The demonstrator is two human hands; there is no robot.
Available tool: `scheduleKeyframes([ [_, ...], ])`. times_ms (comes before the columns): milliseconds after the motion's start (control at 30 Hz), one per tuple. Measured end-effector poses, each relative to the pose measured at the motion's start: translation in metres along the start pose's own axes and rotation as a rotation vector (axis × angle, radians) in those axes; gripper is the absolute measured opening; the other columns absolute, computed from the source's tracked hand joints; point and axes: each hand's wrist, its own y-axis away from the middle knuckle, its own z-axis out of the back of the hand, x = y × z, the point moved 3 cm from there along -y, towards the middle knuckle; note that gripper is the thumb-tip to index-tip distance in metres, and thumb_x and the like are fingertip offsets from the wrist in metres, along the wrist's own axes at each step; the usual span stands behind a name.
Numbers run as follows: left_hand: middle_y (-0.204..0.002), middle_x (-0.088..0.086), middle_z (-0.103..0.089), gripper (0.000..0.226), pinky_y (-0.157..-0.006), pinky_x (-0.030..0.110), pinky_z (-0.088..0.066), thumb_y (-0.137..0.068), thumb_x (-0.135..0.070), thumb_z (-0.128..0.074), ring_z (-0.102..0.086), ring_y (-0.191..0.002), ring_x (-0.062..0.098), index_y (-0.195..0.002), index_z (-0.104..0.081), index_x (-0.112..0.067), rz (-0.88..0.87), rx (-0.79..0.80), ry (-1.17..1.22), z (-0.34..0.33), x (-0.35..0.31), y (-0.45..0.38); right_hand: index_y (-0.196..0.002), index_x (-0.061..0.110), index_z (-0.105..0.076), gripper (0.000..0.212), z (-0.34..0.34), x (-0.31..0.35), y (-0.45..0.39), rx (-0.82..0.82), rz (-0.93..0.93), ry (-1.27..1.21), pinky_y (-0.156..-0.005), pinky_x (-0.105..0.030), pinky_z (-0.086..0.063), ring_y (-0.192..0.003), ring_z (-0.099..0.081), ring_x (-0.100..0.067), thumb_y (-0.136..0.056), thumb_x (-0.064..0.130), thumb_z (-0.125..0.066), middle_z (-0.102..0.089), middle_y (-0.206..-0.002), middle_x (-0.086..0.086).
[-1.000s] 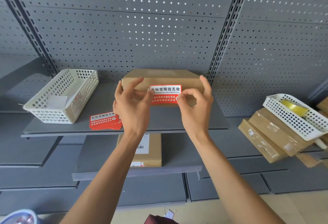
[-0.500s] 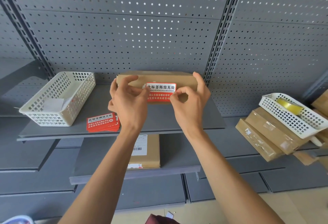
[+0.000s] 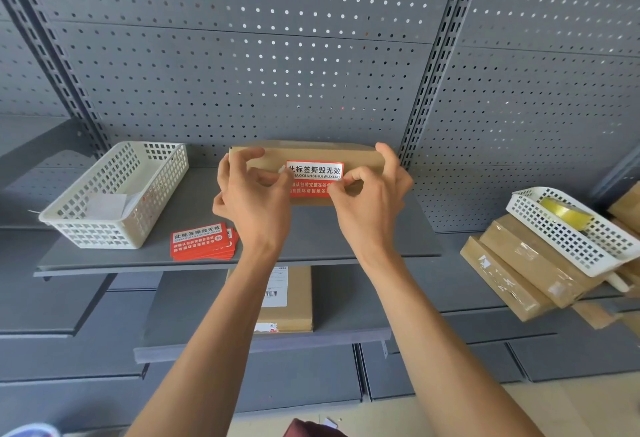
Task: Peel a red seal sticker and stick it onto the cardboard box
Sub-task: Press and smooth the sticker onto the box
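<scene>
Left hand: thumb and forefinger pinched on the left edge of the sticker. Right hand: thumb and forefinger pinched on its lower right corner, remaining fingers spread. The sticker lies against the front face of the box, which stands on the shelf. A sticker stack lies beside a basket.

The red seal sticker and the sticker stack both read "此标签撕毁无效"; other print is illegible.
</scene>
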Motion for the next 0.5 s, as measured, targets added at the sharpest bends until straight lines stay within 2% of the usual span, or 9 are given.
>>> scheduleKeyframes([
  [333,-0.063,-0.016,-0.066,0.028,-0.108,0.053,-0.027,-0.084,-0.031,-0.073,-0.036,-0.142,0.009,-0.108,-0.060,-0.025,0.013,0.006,-0.044,-0.0018,0.0061,0.0000,-0.067,0.020,-0.064,0.017,-0.0002,0.0008,-0.0004,0.021,-0.012,0.067,-0.086,-0.046,-0.047,-0.130,-0.030,-0.025,-0.080,0.028,-0.072,-0.036,-0.154,0.008],
  [500,-0.063,-0.013,-0.064,0.029,-0.107,0.050,-0.026,-0.083,-0.030,-0.073,-0.035,-0.142,0.011,-0.109,-0.060,-0.027,0.032,0.031,-0.047,0.0002,0.0071,0.0020,-0.069,0.021,-0.063,0.016,0.0002,0.0006,0.0024,0.018,-0.016,0.069,-0.086,-0.047,-0.048,-0.131,-0.032,-0.029,-0.081,0.025,-0.073,-0.037,-0.154,0.007],
])
